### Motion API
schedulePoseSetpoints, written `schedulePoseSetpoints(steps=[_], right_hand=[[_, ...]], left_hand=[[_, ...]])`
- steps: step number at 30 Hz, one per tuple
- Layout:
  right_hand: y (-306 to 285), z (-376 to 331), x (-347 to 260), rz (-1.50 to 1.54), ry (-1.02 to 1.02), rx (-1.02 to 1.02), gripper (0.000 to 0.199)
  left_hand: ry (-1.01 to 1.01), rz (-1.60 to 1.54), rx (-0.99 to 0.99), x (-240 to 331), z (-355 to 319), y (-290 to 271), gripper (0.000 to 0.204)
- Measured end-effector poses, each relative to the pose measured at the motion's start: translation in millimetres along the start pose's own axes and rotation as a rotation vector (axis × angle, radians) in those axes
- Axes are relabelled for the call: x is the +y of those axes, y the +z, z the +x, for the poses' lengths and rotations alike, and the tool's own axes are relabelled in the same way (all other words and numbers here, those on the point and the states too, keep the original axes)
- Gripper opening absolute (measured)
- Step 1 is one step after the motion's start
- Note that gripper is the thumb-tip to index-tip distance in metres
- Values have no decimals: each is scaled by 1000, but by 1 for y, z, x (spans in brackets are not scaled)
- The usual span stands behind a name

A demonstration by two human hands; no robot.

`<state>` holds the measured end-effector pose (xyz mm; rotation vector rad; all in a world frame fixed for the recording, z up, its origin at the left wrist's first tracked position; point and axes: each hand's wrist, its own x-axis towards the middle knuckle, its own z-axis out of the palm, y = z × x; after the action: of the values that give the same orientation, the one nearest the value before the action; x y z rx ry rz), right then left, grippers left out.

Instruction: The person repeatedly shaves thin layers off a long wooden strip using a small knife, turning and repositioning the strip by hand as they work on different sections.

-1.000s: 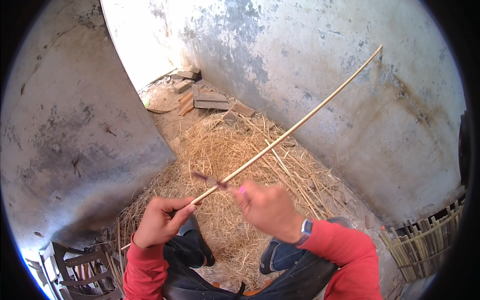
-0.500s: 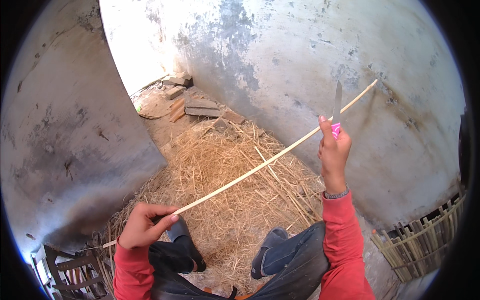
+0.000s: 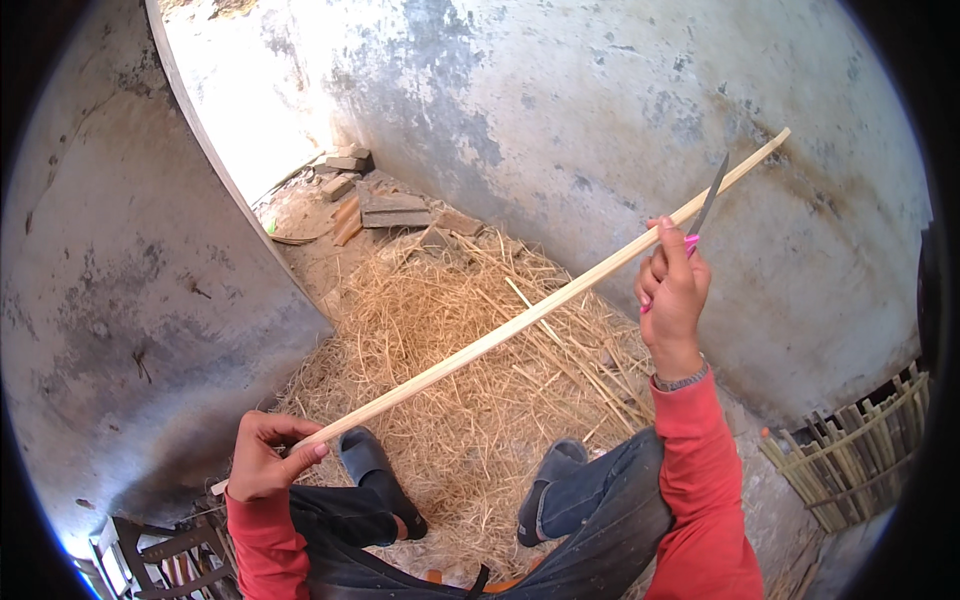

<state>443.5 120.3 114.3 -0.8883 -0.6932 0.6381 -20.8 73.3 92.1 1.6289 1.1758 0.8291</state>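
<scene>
A long pale strip of split bamboo or wood point(image 3: 512, 328) runs slantwise in front of me, its lower end near my left forearm and its upper end at the far right. My left hand point(image 3: 268, 456) pinches it near the lower end. In my right hand point(image 3: 675, 290) is a knife point(image 3: 711, 196) with a pink handle, mostly covered by the fingers, and a grey blade pointing up. The blade crosses the strip near its upper end. The right fingertips also touch the strip; whether the blade touches it I cannot tell.
Straw-like shavings point(image 3: 440, 310) cover the floor before my feet, with several thin strips point(image 3: 570, 355) on top. Bricks point(image 3: 395, 210) lie at the back by the peeling wall point(image 3: 600, 110). A basket-like stick bundle point(image 3: 855, 450) stands right, a wooden frame point(image 3: 170, 550) lower left.
The strip has rolled so a broader face shows, and its upper end sits further right and higher. The knife now tilts more to the right, with the right fingertips against the strip.
</scene>
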Motion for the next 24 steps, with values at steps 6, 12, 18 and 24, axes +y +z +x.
schedulePoseSetpoints(steps=[6, 12, 18, 24], right_hand=[[13, -18, 1, -54, 67, -60, 27], [32, -41, 14, -167, 37, -212, 29], [36, -42, 13, -168, 86, -210, 28], [37, -43, 17, -154, 96, -225, 27]], left_hand=[[24, 80, 38, 2, 7, 13, 20], [120, 129, -9, 7, 11, 29, 20], [133, 138, -8, 10, 11, 27, 20], [131, 152, 2, 7, 10, 24, 21]])
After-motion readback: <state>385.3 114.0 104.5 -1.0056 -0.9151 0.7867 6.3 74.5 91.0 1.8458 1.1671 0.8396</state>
